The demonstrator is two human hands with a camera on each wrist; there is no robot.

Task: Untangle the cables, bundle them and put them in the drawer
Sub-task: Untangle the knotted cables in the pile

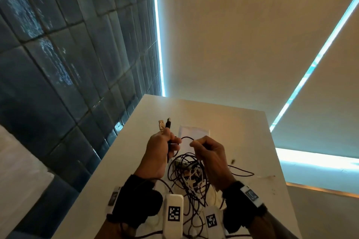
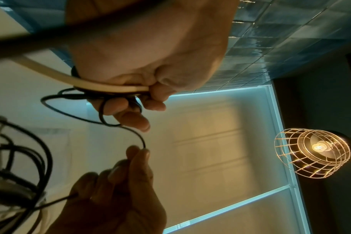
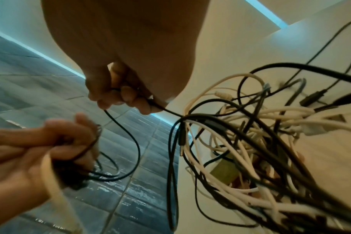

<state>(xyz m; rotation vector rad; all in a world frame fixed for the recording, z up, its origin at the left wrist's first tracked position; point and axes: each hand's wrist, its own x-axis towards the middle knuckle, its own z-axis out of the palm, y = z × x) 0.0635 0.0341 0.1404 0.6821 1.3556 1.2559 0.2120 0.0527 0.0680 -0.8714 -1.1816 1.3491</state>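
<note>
up over the white table, both hands work one thin black cable. the left hand is fisted round a few loops of it plus a cream cable, with two plugs sticking up out of the fist. the right hand pinches the same black cable between thumb and forefinger, other fingers curled in. a short arc of cable runs between the two hands, which sit near each other but apart. below them the tangle of black and white cables lies on the table, and the black cable trails from the right hand down into it. behind the table are dark tiles, and a wire lamp glows.
</note>
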